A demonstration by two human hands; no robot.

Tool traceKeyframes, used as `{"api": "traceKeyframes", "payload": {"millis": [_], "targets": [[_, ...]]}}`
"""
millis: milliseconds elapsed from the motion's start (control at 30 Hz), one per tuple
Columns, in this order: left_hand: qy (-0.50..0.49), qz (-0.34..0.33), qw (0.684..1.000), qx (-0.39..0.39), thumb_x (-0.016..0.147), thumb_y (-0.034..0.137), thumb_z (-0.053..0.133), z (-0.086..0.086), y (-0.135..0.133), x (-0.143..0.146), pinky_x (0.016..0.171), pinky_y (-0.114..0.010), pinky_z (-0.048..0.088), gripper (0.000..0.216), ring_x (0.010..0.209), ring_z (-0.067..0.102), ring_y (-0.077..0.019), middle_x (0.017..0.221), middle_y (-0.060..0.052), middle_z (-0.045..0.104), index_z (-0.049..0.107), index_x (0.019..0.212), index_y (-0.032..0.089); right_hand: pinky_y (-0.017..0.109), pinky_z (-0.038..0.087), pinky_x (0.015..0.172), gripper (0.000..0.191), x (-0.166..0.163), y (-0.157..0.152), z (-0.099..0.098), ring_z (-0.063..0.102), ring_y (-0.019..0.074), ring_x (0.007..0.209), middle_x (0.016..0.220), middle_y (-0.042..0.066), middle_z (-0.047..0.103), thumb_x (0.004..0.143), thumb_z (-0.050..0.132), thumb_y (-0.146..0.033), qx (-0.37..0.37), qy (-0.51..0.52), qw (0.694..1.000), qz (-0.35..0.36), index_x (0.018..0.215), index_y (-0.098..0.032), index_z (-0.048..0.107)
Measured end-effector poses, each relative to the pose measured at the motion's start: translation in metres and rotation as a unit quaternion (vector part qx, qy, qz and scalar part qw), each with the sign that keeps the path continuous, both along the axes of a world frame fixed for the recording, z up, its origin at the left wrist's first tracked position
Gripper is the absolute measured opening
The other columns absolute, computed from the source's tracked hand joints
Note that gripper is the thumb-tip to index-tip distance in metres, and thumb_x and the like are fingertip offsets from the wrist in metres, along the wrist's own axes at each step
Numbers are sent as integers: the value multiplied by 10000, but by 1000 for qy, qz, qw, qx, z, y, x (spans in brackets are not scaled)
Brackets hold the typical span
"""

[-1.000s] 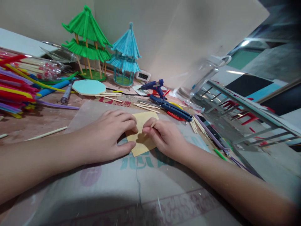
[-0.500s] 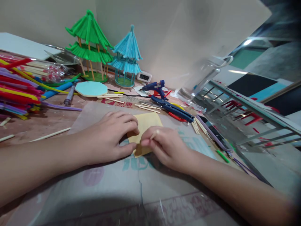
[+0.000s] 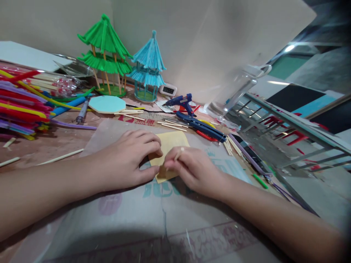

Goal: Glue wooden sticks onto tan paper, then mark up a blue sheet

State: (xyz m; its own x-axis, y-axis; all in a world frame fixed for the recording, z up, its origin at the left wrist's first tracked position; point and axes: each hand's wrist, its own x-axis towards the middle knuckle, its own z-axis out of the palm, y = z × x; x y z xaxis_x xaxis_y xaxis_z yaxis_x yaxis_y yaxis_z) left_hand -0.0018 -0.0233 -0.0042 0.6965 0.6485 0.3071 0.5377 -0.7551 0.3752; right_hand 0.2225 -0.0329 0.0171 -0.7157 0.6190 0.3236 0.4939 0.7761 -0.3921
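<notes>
A yellow square of paper, looking like sandpaper point(image 3: 175, 140), lies on the plastic-covered work surface. My left hand point(image 3: 131, 157) rests at its left side, thumb and fingers apart, fingertips at the sheet's edge. Over the sheet's lower right part, my right hand point(image 3: 194, 168) is closed in a pinch around a short thin wooden stick point(image 3: 178, 153). One end of the stick pokes up above the fingers; its lower end is hidden by the hand.
Behind stand a green model pavilion point(image 3: 105, 62) and a blue one point(image 3: 148, 69). A glue gun point(image 3: 181, 102), dark blue cutter-like tool point(image 3: 201, 126), loose sticks point(image 3: 172, 125) and pale blue octagon point(image 3: 106, 104) lie beyond my hands. Pipe cleaners point(image 3: 22, 106) heap up left; a phone point(image 3: 248, 153) lies right.
The stick's upper end in my right hand has shifted slightly up and away from me. My left hand and the yellow sheet stay in place.
</notes>
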Motion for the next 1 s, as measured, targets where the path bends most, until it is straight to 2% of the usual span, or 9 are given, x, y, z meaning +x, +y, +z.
{"api": "traceKeyframes", "payload": {"millis": [100, 200, 233, 300, 367, 433, 500, 700, 1000], "targets": [[8, 11, 1000, -6, 901, 394, 568, 1, 0, 0, 1008, -499, 419, 234, 1153, 567, -296, 1184, -81, 658, 656, 1013, 209, 272, 422, 653, 212, 4, 8, -3, 601, 156, 691, 770, 32, 669, 994, 476, -231, -1, 22, 997, -74, 809, -192, 571], [7, 12, 1000, -6, 901, 391, 571, 1, -2, 0, 1015, -498, 416, 253, 1160, 565, -299, 1183, -82, 655, 656, 1046, 202, 256, 434, 619, 223, 4, 9, -3, 595, 137, 638, 697, 2, 642, 994, 530, -330, -130, 159, 973, -109, 814, -199, 551], [4, 13, 1000, -3, 900, 386, 577, 1, -2, 0, 1012, -493, 417, 255, 1152, 567, -297, 1173, -83, 655, 652, 1056, 199, 241, 441, 590, 231, 4, 8, -2, 590, 126, 600, 666, -13, 637, 989, 553, -373, -206, 226, 946, -108, 831, -204, 542], [-5, 15, 1000, 7, 900, 384, 592, 1, -3, -1, 1004, -481, 418, 259, 1130, 573, -292, 1154, -84, 655, 645, 1066, 192, 209, 443, 517, 275, 2, 5, -1, 570, 104, 519, 627, -32, 649, 944, 635, -451, -365, 339, 863, -91, 857, -211, 532], [-25, 11, 999, 24, 921, 384, 595, 1, -4, -1, 1001, -461, 413, 229, 1117, 575, -276, 1144, -76, 653, 644, 1042, 196, 190, 449, 467, 329, 1, 4, 0, 566, 90, 483, 653, -19, 698, 857, 747, -470, -479, 394, 782, -64, 853, -205, 552], [-57, 3, 997, 52, 968, 366, 566, 2, -5, 0, 1009, -439, 399, 180, 1118, 569, -255, 1138, -60, 652, 653, 995, 211, 182, 467, 442, 344, 1, 5, 0, 580, 85, 476, 695, -2, 739, 787, 825, -441, -540, 413, 731, -50, 838, -193, 592], [-89, 0, 992, 84, 1008, 326, 523, 4, -7, 1, 1013, -427, 385, 179, 1102, 567, -236, 1118, -43, 657, 668, 965, 231, 176, 489, 432, 332, 1, 7, -1, 603, 85, 479, 719, 8, 764, 755, 858, -411, -568, 422, 705, -44, 822, -185, 624], [-148, -9, 982, 120, 1018, 253, 521, 10, -15, 2, 1004, -415, 382, 181, 1016, 586, -211, 1006, -23, 683, 674, 924, 232, 160, 523, 444, 298, -1, 10, -6, 644, 83, 493, 723, 10, 777, 769, 861, -354, -596, 422, 683, -14, 844, -176, 634], [-177, -13, 979, 96, 1001, 269, 566, 9, -13, 2, 1000, -402, 384, 154, 986, 596, -201, 972, -12, 692, 683, 905, 244, 166, 549, 480, 311, -1, 10, -6, 659, 85, 513, 702, -6, 760, 778, 857, -329, -586, 415, 696, -14, 872, -184, 597]]}}
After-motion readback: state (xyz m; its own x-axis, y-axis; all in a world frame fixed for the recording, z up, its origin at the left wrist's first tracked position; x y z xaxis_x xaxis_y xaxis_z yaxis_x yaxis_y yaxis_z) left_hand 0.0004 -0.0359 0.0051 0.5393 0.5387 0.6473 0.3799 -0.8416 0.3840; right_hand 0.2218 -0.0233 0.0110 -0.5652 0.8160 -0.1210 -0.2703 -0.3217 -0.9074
